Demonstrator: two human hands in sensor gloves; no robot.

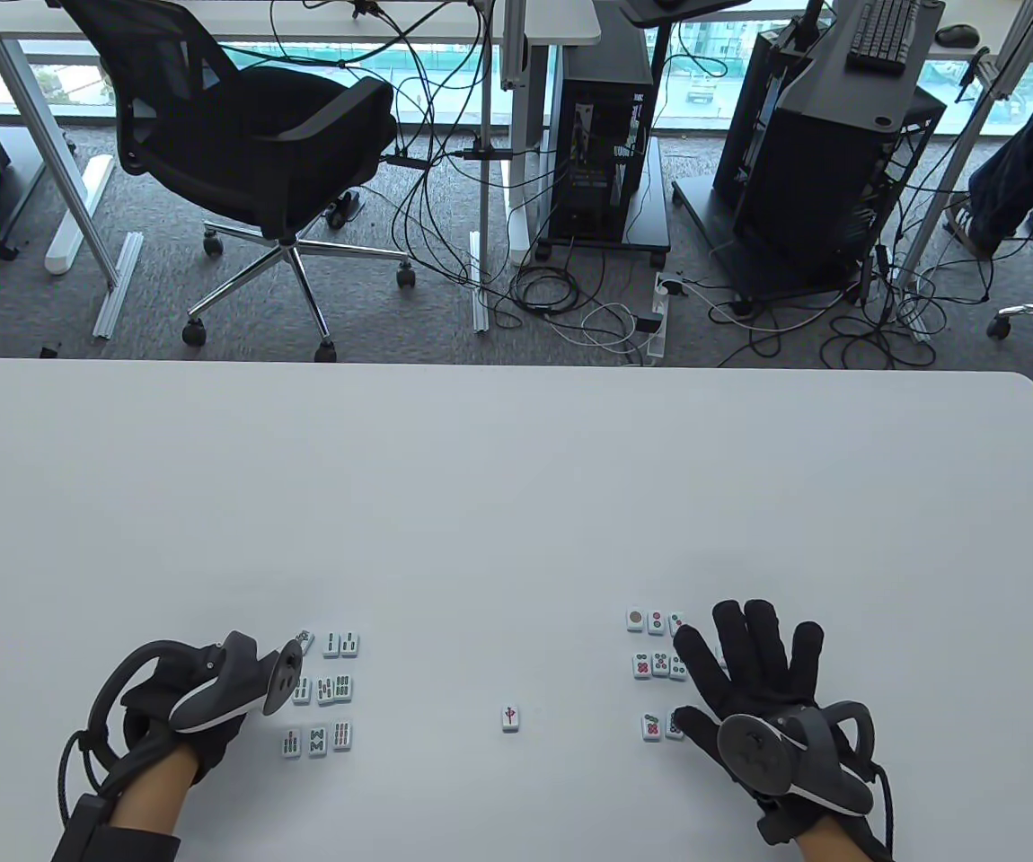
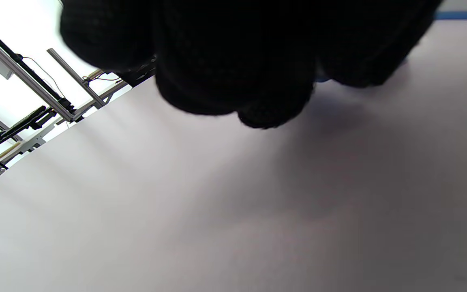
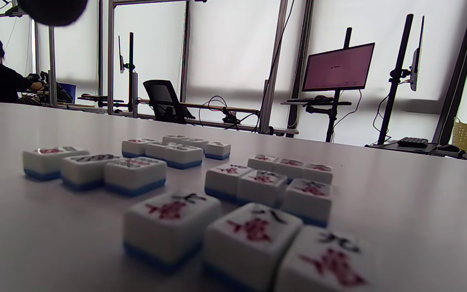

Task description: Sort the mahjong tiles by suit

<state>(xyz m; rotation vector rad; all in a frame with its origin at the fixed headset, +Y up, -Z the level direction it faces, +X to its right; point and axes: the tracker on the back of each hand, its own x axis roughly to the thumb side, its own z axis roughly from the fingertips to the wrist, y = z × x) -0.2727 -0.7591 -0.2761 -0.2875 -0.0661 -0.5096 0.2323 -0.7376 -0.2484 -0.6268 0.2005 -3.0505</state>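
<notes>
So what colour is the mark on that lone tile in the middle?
Red, on a white face: the lone tile shows best in the table view.

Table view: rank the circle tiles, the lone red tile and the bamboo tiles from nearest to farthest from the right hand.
1. Circle tiles: partly under the right hand's fingers, right side.
2. Lone red tile: mid-table, apart from both groups.
3. Bamboo tiles: far left, beside the left hand.

I note the tabletop point(image 1: 498, 485): smooth, matt white. Mahjong tiles point(image 3: 168, 227): glossy white plastic faces on blue bases. Both hands, left hand point(image 1: 202, 718) and right hand point(image 1: 750, 673), in black knit cloth gloves; trackers point(image 1: 768, 750) matt grey plastic.
</notes>
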